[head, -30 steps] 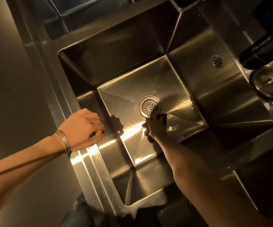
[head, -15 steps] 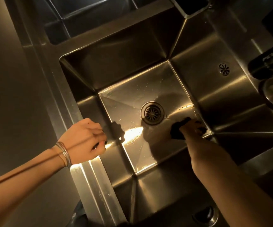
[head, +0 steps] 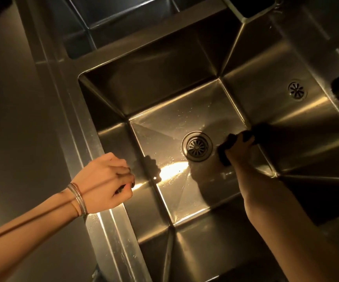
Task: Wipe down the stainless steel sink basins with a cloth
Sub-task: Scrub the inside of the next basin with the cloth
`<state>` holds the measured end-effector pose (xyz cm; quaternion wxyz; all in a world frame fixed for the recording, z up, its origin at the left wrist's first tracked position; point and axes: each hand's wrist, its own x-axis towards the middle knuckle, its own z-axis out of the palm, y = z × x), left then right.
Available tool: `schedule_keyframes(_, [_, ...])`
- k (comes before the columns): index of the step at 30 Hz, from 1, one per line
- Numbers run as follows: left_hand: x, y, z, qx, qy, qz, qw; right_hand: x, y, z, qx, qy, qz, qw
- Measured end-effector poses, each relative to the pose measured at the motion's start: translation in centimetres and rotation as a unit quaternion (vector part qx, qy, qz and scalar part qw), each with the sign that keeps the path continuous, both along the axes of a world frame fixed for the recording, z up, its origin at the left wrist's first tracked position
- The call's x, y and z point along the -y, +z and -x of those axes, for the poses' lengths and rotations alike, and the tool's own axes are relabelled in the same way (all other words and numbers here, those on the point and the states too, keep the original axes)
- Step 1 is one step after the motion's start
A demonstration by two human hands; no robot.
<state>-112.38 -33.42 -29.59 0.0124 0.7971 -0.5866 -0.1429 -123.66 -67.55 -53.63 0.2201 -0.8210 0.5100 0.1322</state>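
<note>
Right hand (head: 238, 148) has slid the cloth (head: 224, 157) closer beside the drain (head: 196, 146).

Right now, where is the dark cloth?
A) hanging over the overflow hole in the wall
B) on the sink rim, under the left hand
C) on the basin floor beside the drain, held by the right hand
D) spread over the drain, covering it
C: the right hand grips the dark cloth against the basin floor, right next to the drain, which is uncovered.
</note>
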Motion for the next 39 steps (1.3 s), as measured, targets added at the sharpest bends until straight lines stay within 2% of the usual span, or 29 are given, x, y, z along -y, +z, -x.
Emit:
schedule_keyframes(1, [0.1, 0.0, -0.1, 0.0, -0.001, 0.002, 1.0, 0.9, 0.1, -1.2, -0.004, 0.042, -0.006, 0.999])
schedule_keyframes(3, [-0.2, -0.1, 0.1, -0.011, 0.002, -0.004, 1.0, 2.3, 0.0, -4.1, 0.006, 0.192, -0.02, 0.981])
schedule_keyframes(5, [-0.2, -0.3, 0.1, -0.001, 0.0, 0.002, 1.0, 2.7, 0.3, -6.5, 0.023, 0.376, -0.021, 0.926])
schedule_keyframes(6, [-0.2, -0.2, 0.0, -0.001, -0.004, -0.002, 1.0, 3.1, 0.5, -7.0, 0.014, 0.449, -0.017, 0.893])
schedule_keyframes(7, [-0.1, -0.1, -0.1, -0.005, -0.01, -0.008, 1.0, 3.8, 0.6, -6.9, -0.002, 0.482, -0.015, 0.876])
schedule_keyframes(9, [0.0, 0.0, -0.1, -0.016, -0.001, -0.013, 1.0, 4.8, 0.2, -5.9, -0.008, 0.459, 0.007, 0.888])
schedule_keyframes(12, [0.0, -0.2, 0.2, -0.024, 0.016, -0.01, 1.0, 5.4, 0.1, -7.3, 0.024, 0.285, 0.015, 0.958])
schedule_keyframes(13, [0.0, -0.3, 0.1, -0.027, 0.017, -0.011, 0.999, 4.8, 0.4, -8.6, 0.038, 0.257, 0.024, 0.965])
schedule_keyframes(15, [-0.1, -0.3, -0.1, -0.029, 0.016, -0.016, 0.999, 2.2, 0.6, -10.6, 0.062, 0.319, 0.04, 0.945])
schedule_keyframes(19, [-0.2, -0.1, -0.1, -0.031, 0.011, -0.018, 0.999, 0.5, -0.3, -11.0, 0.067, 0.504, -0.038, 0.86])
schedule_keyframes(20, [-0.1, 0.0, -0.1, -0.035, 0.014, -0.021, 0.999, 1.4, -0.6, -10.8, 0.065, 0.496, -0.057, 0.864])
schedule_keyframes(21, [-0.1, 0.0, -0.1, -0.036, 0.016, -0.017, 0.999, 2.2, -0.8, -10.7, 0.063, 0.458, -0.057, 0.885])
schedule_keyframes(23, [0.1, 0.0, -0.1, -0.046, 0.017, -0.023, 0.999, 2.5, -0.7, -11.0, 0.053, 0.366, 0.028, 0.929])
schedule_keyframes(24, [0.0, 0.0, 0.0, -0.047, 0.019, -0.028, 0.998, 1.7, -0.5, -11.2, 0.055, 0.354, 0.064, 0.932])
schedule_keyframes(25, [-0.1, -0.2, 0.1, -0.041, 0.017, -0.026, 0.999, 0.6, -0.1, -11.6, 0.063, 0.37, 0.071, 0.924])
schedule_keyframes(28, [-0.2, 0.1, -0.2, -0.034, 0.013, -0.021, 0.999, -3.2, 0.7, -11.4, 0.052, 0.497, 0.026, 0.866])
schedule_keyframes(30, [-0.2, 0.3, -0.2, -0.033, 0.01, -0.013, 0.999, -4.5, 1.1, -10.0, 0.025, 0.518, 0.027, 0.855])
schedule_keyframes(32, [0.0, 0.5, -0.2, -0.04, 0.011, -0.014, 0.999, -5.4, 1.7, -8.3, 0.028, 0.476, 0.017, 0.879])
schedule_keyframes(36, [0.2, 1.1, 0.0, -0.058, 0.027, -0.024, 0.998, -6.7, 5.3, -5.8, 0.092, 0.359, -0.012, 0.929])
schedule_keyframes(39, [-0.1, 1.2, -0.2, -0.121, 0.1, 0.01, 0.988, -7.2, 8.4, -4.4, 0.092, 0.282, -0.067, 0.953])
